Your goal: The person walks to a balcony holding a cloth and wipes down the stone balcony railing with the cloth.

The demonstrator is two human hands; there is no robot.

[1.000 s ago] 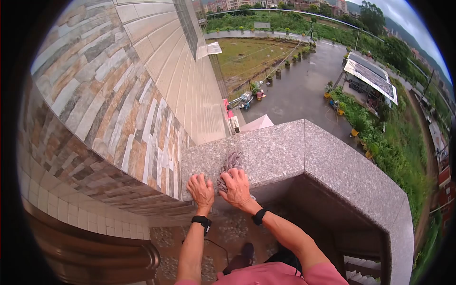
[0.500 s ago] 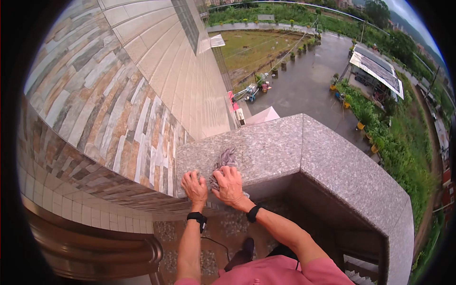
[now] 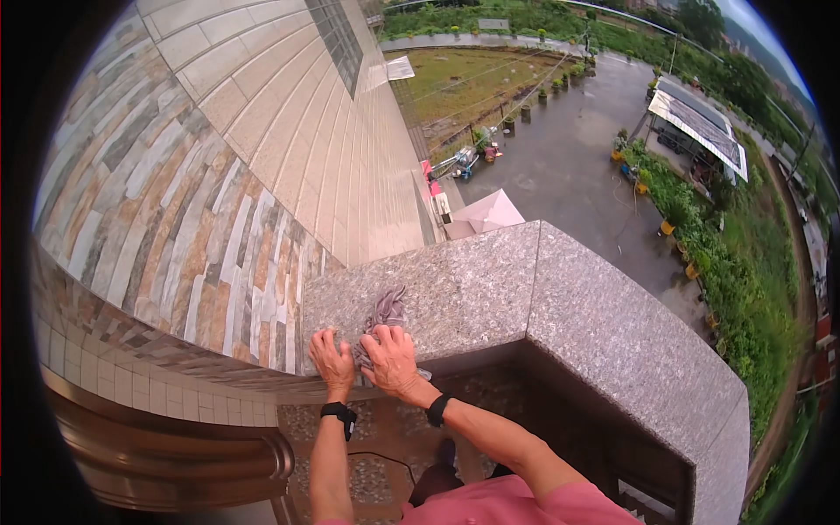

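Note:
A crumpled grey-purple cloth [image 3: 386,308] lies on the speckled granite ledge [image 3: 472,280], close to its left end by the stone wall. My right hand [image 3: 394,363] is closed over the cloth's near part, fingers bent, with the rest of it bunched out beyond the knuckles. Just left of it, my left hand [image 3: 331,360] rests at the ledge's near edge. Its fingers are bent but somewhat apart, with nothing seen in them. The undersides of both hands are hidden.
Patterned stone cladding [image 3: 201,236] rises on the left. The granite parapet [image 3: 639,341] bends right and toward me, with a long drop to the paved yard [image 3: 569,149] beyond. A brown metal rail or door part [image 3: 166,455] is at lower left; a dark cord [image 3: 385,456] crosses the floor.
The whole view has shifted a little, so ledge and hands appear further left and lower. Relative to the ledge, both hands and the cloth look nearly unchanged.

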